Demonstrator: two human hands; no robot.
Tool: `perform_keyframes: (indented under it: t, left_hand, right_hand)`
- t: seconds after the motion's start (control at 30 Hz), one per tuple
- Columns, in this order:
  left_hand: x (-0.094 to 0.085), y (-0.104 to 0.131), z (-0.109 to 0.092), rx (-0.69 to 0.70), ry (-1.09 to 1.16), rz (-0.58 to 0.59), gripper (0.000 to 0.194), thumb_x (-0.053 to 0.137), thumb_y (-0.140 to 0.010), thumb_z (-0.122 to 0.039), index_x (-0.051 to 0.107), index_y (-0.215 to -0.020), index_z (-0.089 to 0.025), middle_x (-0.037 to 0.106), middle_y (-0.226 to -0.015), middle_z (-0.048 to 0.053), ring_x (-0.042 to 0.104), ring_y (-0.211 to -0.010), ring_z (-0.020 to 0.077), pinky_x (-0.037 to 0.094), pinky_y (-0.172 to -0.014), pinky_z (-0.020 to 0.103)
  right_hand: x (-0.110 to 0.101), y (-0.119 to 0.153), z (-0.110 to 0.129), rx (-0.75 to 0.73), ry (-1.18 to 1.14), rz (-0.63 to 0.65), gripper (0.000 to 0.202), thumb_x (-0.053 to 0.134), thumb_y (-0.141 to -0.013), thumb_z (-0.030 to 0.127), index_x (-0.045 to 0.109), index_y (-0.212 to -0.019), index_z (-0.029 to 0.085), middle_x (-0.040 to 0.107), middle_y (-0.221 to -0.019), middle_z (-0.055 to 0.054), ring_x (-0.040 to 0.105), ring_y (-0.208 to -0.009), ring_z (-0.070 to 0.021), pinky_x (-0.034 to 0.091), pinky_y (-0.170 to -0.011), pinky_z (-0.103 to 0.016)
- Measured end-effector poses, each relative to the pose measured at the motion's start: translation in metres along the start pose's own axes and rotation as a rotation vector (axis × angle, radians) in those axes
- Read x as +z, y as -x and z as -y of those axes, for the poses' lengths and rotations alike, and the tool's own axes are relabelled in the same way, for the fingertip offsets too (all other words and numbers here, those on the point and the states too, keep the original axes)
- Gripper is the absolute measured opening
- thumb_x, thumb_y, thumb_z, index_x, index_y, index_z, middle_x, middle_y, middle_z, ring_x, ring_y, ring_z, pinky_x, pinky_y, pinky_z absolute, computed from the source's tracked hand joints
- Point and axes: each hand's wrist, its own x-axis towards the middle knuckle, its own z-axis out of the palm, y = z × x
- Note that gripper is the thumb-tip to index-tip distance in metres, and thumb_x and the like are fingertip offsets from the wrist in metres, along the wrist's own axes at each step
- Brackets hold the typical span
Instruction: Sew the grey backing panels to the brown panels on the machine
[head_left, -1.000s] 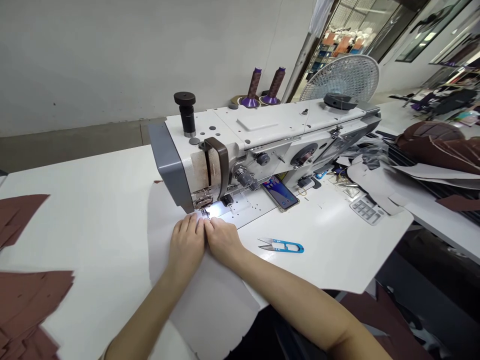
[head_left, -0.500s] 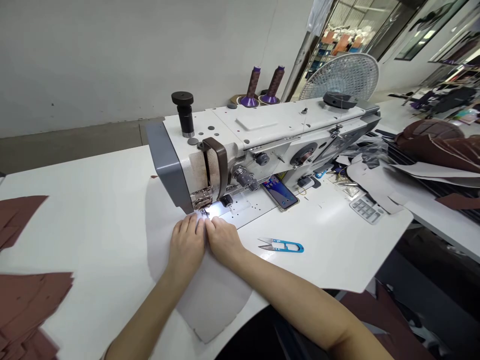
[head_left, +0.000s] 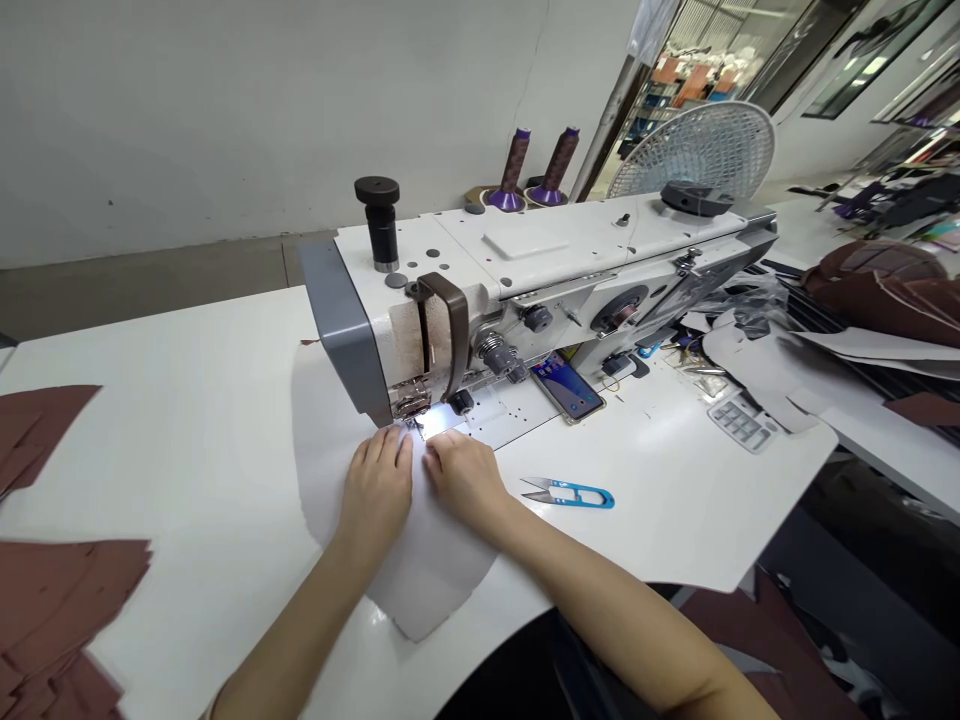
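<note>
Counts: two hands, one white sheet, one sewing machine, one snips, one phone, two thread cones, one fan.

The left hand lies flat, palm down, fingers extended and together, pressing on the white sheet; it grips nothing. The right hand also lies flat on the sheet, fingers loosely spread, fingertips just short of the lit needle area. Neither hand is closed around anything.

The sheet lies on the table, running under the head of the machine, its near edge ending short of the table's front edge.

Change from a second ago: the sheet's near end has drawn in from the table's front edge toward the machine, so less of it shows in front of the hands. The hands have parted: before, their fingertips touched; now a narrow gap separates them. The view has also shifted slightly.

Materials and shapes: the sheet is thin, matte, pale grey-white, with a curved left edge and a pointed near corner. The machine is white with a grey end plate and a brown strap over the head. The snips have blue handles and metal blades, and lie on the table right of the right hand. The phone is flat, screen lit, beside the machine base. The cones are purple-based, wound with dark thread, behind the machine. The fan has a round wire grille. Brown cut pieces lie stacked at the table's left.
</note>
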Motion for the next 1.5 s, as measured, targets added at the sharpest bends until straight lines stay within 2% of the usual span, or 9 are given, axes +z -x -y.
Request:
perform_keyframes:
  t: [0.13,0.27,0.4,0.5,0.6,0.67,0.83,1.07,1.5]
  left_hand:
    - [0.002,-0.001,0.006,-0.018,0.024,0.060,0.036,0.037,-0.084,-0.003,0.062,-0.111,-0.006,0.062,-0.117,0.018,0.056,-0.108,0.0290,0.044,-0.093,0.042]
    - [0.006,-0.001,0.014,-0.017,0.038,0.098,0.039,0.036,-0.085,-0.003,0.059,-0.116,-0.007,0.061,-0.119,0.018,0.057,-0.109,0.0289,0.043,-0.096,0.044]
    - [0.008,0.000,0.015,0.006,0.022,0.058,0.038,0.036,-0.085,-0.003,0.061,-0.113,-0.006,0.062,-0.116,0.019,0.058,-0.107,0.0291,0.044,-0.095,0.044]
    - [0.005,0.001,0.008,0.052,0.023,-0.020,0.034,0.037,-0.085,-0.003,0.064,-0.103,-0.007,0.064,-0.113,0.017,0.058,-0.106,0.0284,0.046,-0.092,0.042]
    - [0.002,0.003,-0.001,0.061,0.057,-0.097,0.030,0.038,-0.085,-0.005,0.065,-0.098,-0.009,0.066,-0.106,0.015,0.058,-0.103,0.0263,0.047,-0.088,0.039]
    - [-0.001,0.003,-0.004,0.037,0.105,-0.107,0.030,0.039,-0.086,-0.006,0.063,-0.102,-0.011,0.066,-0.102,0.013,0.058,-0.099,0.0244,0.048,-0.084,0.037]
    - [-0.006,0.003,-0.003,0.010,0.183,-0.008,0.038,0.040,-0.086,-0.007,0.056,-0.119,-0.018,0.064,-0.100,0.010,0.057,-0.093,0.0227,0.045,-0.074,0.035]
    - [-0.005,0.002,-0.003,0.013,0.172,0.016,0.031,0.042,-0.086,-0.007,0.059,-0.110,-0.016,0.062,-0.102,0.010,0.054,-0.095,0.0235,0.043,-0.075,0.034]
    - [-0.002,-0.002,0.003,-0.077,0.254,0.075,0.031,0.044,-0.084,-0.009,0.062,-0.107,-0.019,0.062,-0.107,0.010,0.053,-0.099,0.0243,0.044,-0.078,0.036]
  right_hand:
    - [-0.004,-0.001,-0.001,0.026,-0.039,0.055,0.012,0.050,-0.090,0.026,0.059,-0.088,0.020,0.064,-0.086,-0.003,0.058,-0.075,-0.0153,0.029,-0.058,-0.026]
    - [-0.003,-0.002,0.000,0.036,-0.074,0.043,0.009,0.050,-0.090,0.023,0.058,-0.089,0.020,0.064,-0.086,-0.003,0.057,-0.075,-0.0161,0.028,-0.058,-0.026]
    - [-0.003,-0.002,0.001,0.101,-0.129,0.039,0.012,0.052,-0.088,0.023,0.055,-0.099,0.019,0.066,-0.091,-0.004,0.058,-0.077,-0.0168,0.029,-0.060,-0.026]
    - [-0.001,-0.001,0.000,0.138,-0.126,0.039,0.009,0.051,-0.089,0.026,0.056,-0.093,0.019,0.066,-0.088,-0.004,0.058,-0.074,-0.0164,0.029,-0.059,-0.026]
    - [0.004,0.002,0.002,0.093,-0.032,-0.011,0.016,0.044,-0.093,0.026,0.055,-0.083,0.019,0.063,-0.081,-0.003,0.055,-0.070,-0.0161,0.026,-0.056,-0.027]
    - [0.009,0.003,0.004,0.038,0.053,-0.046,0.018,0.041,-0.092,0.020,0.054,-0.080,0.019,0.061,-0.078,-0.004,0.053,-0.070,-0.0167,0.025,-0.054,-0.027]
    - [0.017,0.006,0.007,-0.058,0.156,-0.093,0.013,0.044,-0.087,0.011,0.053,-0.081,0.018,0.057,-0.075,-0.005,0.050,-0.070,-0.0177,0.027,-0.055,-0.028]
    - [0.019,0.007,0.006,-0.127,0.172,-0.105,0.015,0.043,-0.088,0.010,0.054,-0.083,0.018,0.056,-0.077,-0.005,0.048,-0.072,-0.0187,0.030,-0.058,-0.029]
    - [0.019,0.001,0.009,-0.208,0.196,-0.059,0.015,0.042,-0.087,0.008,0.055,-0.087,0.016,0.055,-0.078,-0.007,0.046,-0.071,-0.0191,0.031,-0.056,-0.029]
